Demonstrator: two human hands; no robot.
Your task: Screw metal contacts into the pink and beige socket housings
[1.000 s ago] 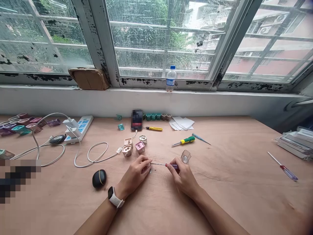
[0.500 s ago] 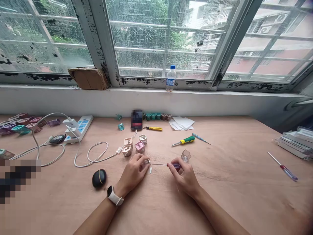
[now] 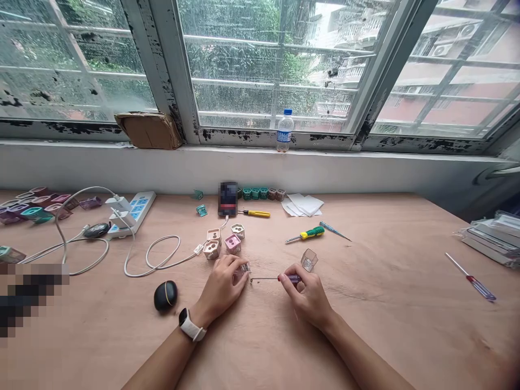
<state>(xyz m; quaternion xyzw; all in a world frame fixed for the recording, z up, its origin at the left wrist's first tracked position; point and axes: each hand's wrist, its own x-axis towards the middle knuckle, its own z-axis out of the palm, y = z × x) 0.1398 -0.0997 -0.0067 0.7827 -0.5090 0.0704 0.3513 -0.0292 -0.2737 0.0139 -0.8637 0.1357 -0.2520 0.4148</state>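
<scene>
The left hand [image 3: 221, 287] curls around a small clear plastic piece [image 3: 244, 268], the right hand [image 3: 307, 299] pinches a purple-handled screwdriver [image 3: 289, 278], and a pink plastic housing [image 3: 232, 244] stands apart.

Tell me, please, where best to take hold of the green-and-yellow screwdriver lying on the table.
Grip the green-and-yellow screwdriver by its thick handle, from above and the near side. It lies flat with the handle to the right, and the thin shaft points left, offering little to hold.
</scene>
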